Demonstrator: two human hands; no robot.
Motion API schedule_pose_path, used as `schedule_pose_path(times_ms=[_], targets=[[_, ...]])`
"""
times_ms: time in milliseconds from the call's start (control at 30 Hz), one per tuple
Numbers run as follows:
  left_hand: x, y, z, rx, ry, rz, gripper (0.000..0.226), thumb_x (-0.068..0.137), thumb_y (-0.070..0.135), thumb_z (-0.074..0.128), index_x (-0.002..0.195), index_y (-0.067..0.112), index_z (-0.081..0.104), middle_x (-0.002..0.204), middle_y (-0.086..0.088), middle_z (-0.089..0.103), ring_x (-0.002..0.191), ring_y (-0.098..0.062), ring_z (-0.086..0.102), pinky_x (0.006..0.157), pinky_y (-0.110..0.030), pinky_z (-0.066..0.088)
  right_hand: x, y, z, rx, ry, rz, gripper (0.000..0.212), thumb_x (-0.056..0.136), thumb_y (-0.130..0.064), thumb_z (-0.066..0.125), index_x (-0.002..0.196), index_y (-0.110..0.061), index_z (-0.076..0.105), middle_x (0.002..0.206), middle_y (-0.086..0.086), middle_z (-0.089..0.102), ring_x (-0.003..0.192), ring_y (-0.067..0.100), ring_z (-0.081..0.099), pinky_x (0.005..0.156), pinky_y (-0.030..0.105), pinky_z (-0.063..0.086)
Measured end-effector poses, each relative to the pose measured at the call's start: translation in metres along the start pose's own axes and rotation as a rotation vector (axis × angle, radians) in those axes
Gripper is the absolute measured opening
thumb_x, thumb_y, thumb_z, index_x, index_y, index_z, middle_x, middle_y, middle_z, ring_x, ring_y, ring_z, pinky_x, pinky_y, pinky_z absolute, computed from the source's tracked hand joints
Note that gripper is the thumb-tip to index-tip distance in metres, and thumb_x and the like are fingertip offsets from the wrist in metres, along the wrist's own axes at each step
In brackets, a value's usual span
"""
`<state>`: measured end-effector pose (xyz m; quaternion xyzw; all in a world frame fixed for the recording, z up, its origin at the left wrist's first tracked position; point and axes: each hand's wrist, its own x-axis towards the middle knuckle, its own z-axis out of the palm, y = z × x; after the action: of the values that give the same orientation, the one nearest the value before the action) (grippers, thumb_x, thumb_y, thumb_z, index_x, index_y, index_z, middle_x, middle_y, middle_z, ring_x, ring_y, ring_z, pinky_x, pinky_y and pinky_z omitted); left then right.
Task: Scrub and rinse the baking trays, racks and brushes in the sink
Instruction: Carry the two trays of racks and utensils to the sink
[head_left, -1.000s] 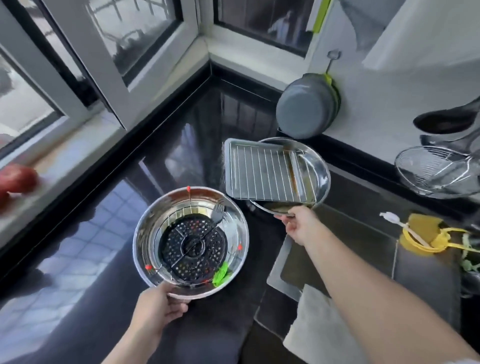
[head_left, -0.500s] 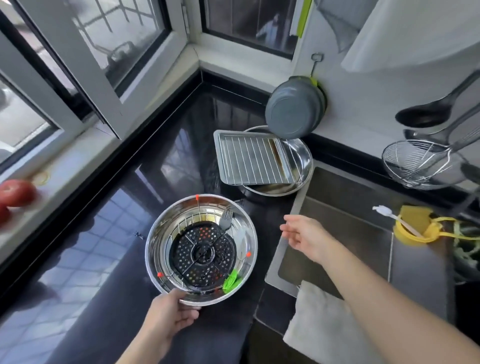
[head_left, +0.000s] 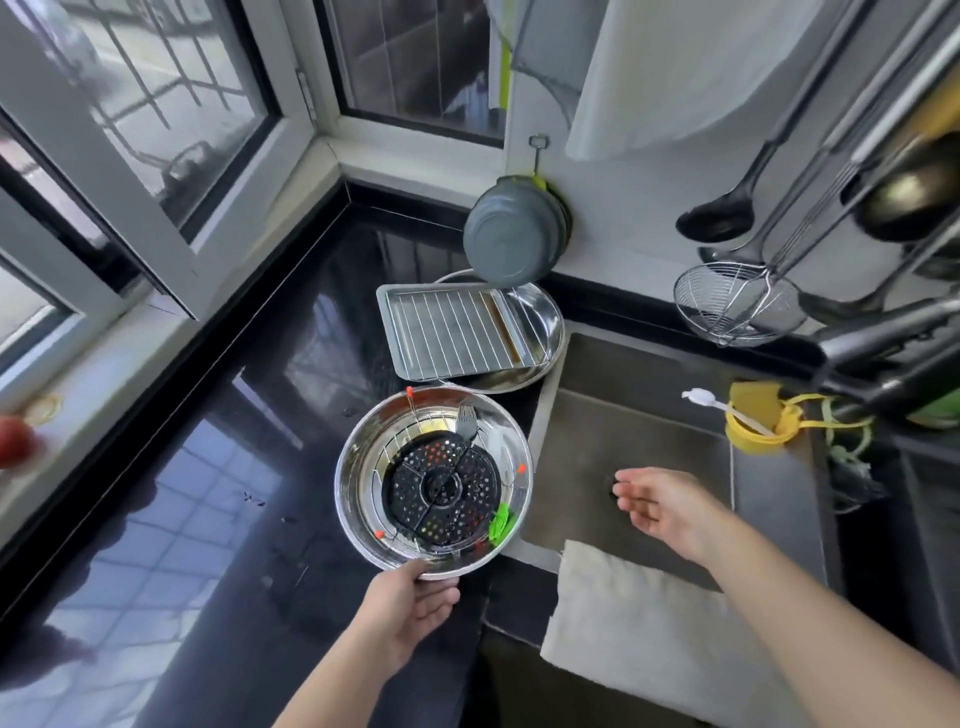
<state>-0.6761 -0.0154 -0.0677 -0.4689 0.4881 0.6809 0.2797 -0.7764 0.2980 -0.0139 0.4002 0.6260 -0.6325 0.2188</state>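
A round steel basin (head_left: 358, 499) sits on the black counter beside the sink (head_left: 628, 415). In it lie a black perforated plate (head_left: 441, 488), a wire rack, a grey brush (head_left: 466, 421) and a green brush (head_left: 501, 522). My left hand (head_left: 410, 603) grips the basin's near rim. Behind it, a rectangular baking tray (head_left: 447, 332) with a wire rack lies on a second round steel dish (head_left: 548, 317). My right hand (head_left: 660, 506) hovers over the sink with loosely curled fingers and holds nothing.
A white cloth (head_left: 623, 618) hangs over the sink's front edge. A yellow holder (head_left: 753, 421) with a white brush sits at the sink's right. A grey pan (head_left: 511, 234), ladles and a wire skimmer (head_left: 737, 304) hang on the wall. Windows line the counter's left.
My right hand has let go of the round dish with the tray, left it at the back by the sink corner, and drawn back over the sink. My left hand keeps hold of the basin.
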Motion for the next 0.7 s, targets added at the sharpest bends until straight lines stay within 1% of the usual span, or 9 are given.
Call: schedule_pose_path(times_ms=[67, 167, 267, 333, 400, 433, 533, 633, 700], targets=[[0.001, -0.001, 0.000, 0.030, -0.010, -0.014, 0.032, 0.107, 0.020, 0.051, 0.117, -0.006, 0.067, 0.098, -0.022, 0.078, 0.080, -0.029, 0.073, 0.073, -0.037, 0.057, -0.005, 0.002, -0.006, -0.001, -0.004, 0.001, 0.016, 0.099, -0.001, 0.052, 0.098, -0.004, 0.068, 0.082, 0.012, 0.069, 0.067, 0.019, 0.062, 0.061, 0.026, 0.046], [-0.003, 0.003, -0.003, 0.081, -0.054, -0.047, 0.033, 0.105, 0.027, 0.053, 0.116, -0.003, 0.064, 0.095, -0.020, 0.078, 0.075, -0.029, 0.073, 0.070, -0.038, 0.057, -0.011, 0.004, -0.012, -0.004, -0.003, -0.002, 0.015, 0.098, -0.001, 0.054, 0.096, -0.003, 0.068, 0.081, 0.012, 0.068, 0.067, 0.019, 0.061, 0.061, 0.026, 0.046], [-0.010, 0.007, -0.009, 0.129, -0.071, -0.106, 0.036, 0.100, 0.043, 0.051, 0.099, 0.007, 0.055, 0.096, -0.019, 0.079, 0.074, -0.032, 0.074, 0.068, -0.037, 0.057, -0.017, 0.003, -0.015, -0.012, 0.006, -0.002, 0.014, 0.098, -0.002, 0.054, 0.096, -0.002, 0.068, 0.082, 0.012, 0.068, 0.068, 0.019, 0.061, 0.062, 0.026, 0.046], [-0.016, 0.006, -0.009, 0.186, -0.082, -0.139, 0.041, 0.097, 0.050, 0.046, 0.089, 0.010, 0.051, 0.092, -0.019, 0.078, 0.073, -0.034, 0.073, 0.066, -0.036, 0.057, -0.019, 0.002, -0.018, -0.011, 0.006, -0.004, 0.013, 0.098, -0.002, 0.054, 0.099, -0.001, 0.067, 0.083, 0.012, 0.068, 0.069, 0.019, 0.061, 0.063, 0.026, 0.046], [-0.025, 0.003, -0.002, 0.290, -0.153, -0.165, 0.041, 0.097, 0.048, 0.042, 0.087, 0.010, 0.053, 0.086, -0.018, 0.075, 0.070, -0.033, 0.072, 0.068, -0.035, 0.056, -0.019, 0.003, -0.024, -0.005, 0.010, -0.007, 0.014, 0.098, -0.002, 0.054, 0.105, 0.000, 0.067, 0.085, 0.012, 0.069, 0.070, 0.020, 0.062, 0.063, 0.027, 0.047], [-0.031, 0.003, 0.004, 0.353, -0.208, -0.161, 0.037, 0.097, 0.043, 0.042, 0.088, 0.009, 0.055, 0.085, -0.018, 0.075, 0.071, -0.033, 0.072, 0.070, -0.035, 0.056, -0.020, 0.004, -0.027, -0.001, 0.018, -0.007, 0.015, 0.099, -0.003, 0.054, 0.107, 0.000, 0.067, 0.086, 0.013, 0.069, 0.070, 0.020, 0.063, 0.064, 0.027, 0.047], [-0.044, 0.011, 0.031, 0.443, -0.355, -0.039, 0.019, 0.090, 0.023, 0.053, 0.093, 0.007, 0.062, 0.094, -0.019, 0.077, 0.079, -0.031, 0.073, 0.079, -0.038, 0.057, -0.025, 0.007, -0.041, 0.012, 0.061, -0.008, 0.015, 0.099, -0.003, 0.053, 0.106, -0.002, 0.066, 0.086, 0.012, 0.068, 0.071, 0.020, 0.062, 0.065, 0.028, 0.048], [-0.050, 0.026, 0.072, 0.474, -0.450, 0.143, 0.032, 0.077, 0.024, 0.057, 0.102, 0.006, 0.065, 0.099, -0.019, 0.078, 0.084, -0.029, 0.074, 0.086, -0.040, 0.058, -0.030, 0.009, -0.060, 0.031, 0.113, -0.016, 0.013, 0.100, -0.004, 0.053, 0.103, -0.004, 0.066, 0.084, 0.011, 0.068, 0.069, 0.019, 0.063, 0.063, 0.027, 0.048], [-0.051, 0.030, 0.103, 0.508, -0.476, 0.227, 0.029, 0.086, 0.021, 0.055, 0.107, 0.004, 0.065, 0.099, -0.017, 0.079, 0.084, -0.027, 0.074, 0.089, -0.041, 0.057, -0.035, 0.011, -0.077, 0.035, 0.137, -0.028, 0.015, 0.099, -0.005, 0.052, 0.106, -0.005, 0.066, 0.083, 0.010, 0.069, 0.067, 0.018, 0.064, 0.061, 0.026, 0.050]])
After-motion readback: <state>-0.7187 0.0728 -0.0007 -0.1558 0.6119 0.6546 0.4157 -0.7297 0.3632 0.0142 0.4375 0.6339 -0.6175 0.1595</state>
